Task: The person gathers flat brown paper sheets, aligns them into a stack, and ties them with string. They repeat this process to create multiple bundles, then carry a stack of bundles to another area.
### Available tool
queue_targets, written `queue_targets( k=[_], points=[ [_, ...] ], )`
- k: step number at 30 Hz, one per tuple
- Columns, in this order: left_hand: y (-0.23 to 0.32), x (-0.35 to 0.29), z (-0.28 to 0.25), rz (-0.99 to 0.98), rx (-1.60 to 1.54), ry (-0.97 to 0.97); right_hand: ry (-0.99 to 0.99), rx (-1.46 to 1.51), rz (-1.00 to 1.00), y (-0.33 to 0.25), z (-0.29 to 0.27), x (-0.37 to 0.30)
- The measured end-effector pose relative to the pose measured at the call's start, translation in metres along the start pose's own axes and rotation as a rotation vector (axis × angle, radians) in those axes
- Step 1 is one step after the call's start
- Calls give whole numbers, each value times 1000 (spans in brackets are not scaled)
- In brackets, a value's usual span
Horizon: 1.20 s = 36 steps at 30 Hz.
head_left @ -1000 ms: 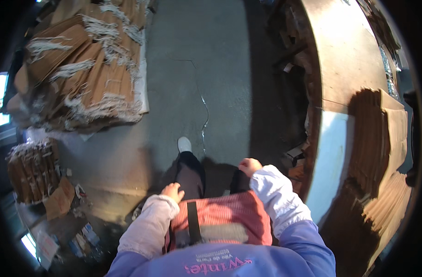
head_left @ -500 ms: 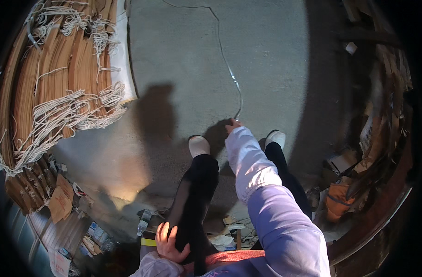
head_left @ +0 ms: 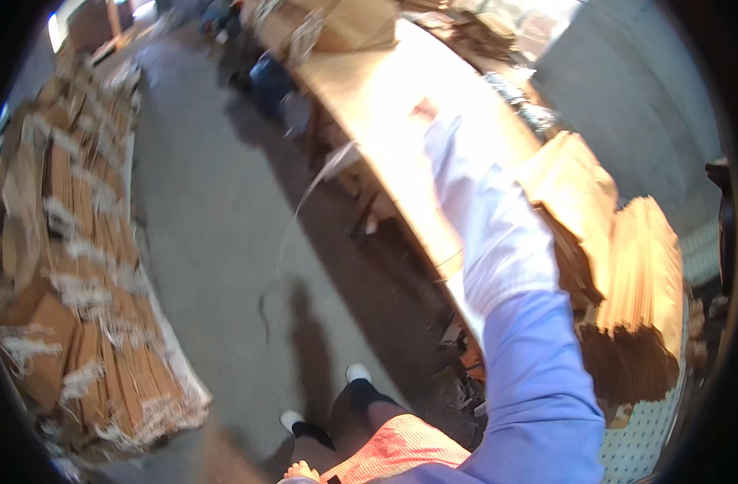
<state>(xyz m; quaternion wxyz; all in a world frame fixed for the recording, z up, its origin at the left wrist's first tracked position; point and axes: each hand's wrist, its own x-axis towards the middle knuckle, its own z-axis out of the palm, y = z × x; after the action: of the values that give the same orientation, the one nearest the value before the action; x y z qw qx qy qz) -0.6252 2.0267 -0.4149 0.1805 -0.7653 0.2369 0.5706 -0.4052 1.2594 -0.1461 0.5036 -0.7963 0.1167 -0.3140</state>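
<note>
My right hand (head_left: pixel 424 109) is stretched out over a long, brightly lit table (head_left: pixel 417 218); glare and motion wash out its fingers. A thin, shiny strip (head_left: pixel 304 198) rises from the floor past the table's edge toward this hand, and its upper end is lost in the glare. The hand appears closed on it. Low in the picture, my left hand (head_left: pixel 302 470) rests by my thigh beside the red checked apron (head_left: pixel 405 448), its visible fingers loosely apart and holding nothing.
Stacks of brown paper bags with white cord handles (head_left: pixel 103 274) line the left side. More brown paper stacks (head_left: pixel 639 266) stand right of my arm. A dark blue bundle (head_left: pixel 272 85) lies by the table's far legs. Grey floor (head_left: pixel 200 161) runs between.
My view has swung from the floor to the table. My right hand has gone from low near my feet to above the tabletop, and the strip has lifted off the floor with it.
</note>
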Motion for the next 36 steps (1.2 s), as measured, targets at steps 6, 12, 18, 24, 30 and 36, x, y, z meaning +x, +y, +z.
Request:
queue_targets(
  k=[6, 12, 18, 24, 30, 36],
  points=[
    [35, -32, -124, 210, -165, 268, 871, -1216, -509, -371, -412, 11],
    [53, -38, -234, 235, -158, 431, 1224, -1461, 478, -288, -586, -205],
    [71, -27, -284, 271, -119, 420, 847, -969, 725, -174, -604, -365],
    [65, -2, -316, 307, -102, 359, 612, -749, 1245, -121, -521, -424],
    [11, 39, -363, 306, -167, 329, 653, -1283, 1163, -107, -407, -414],
    [-90, 90, -422, 268, -239, 310, 627, -1181, 481, -104, -193, -305]
  ],
)
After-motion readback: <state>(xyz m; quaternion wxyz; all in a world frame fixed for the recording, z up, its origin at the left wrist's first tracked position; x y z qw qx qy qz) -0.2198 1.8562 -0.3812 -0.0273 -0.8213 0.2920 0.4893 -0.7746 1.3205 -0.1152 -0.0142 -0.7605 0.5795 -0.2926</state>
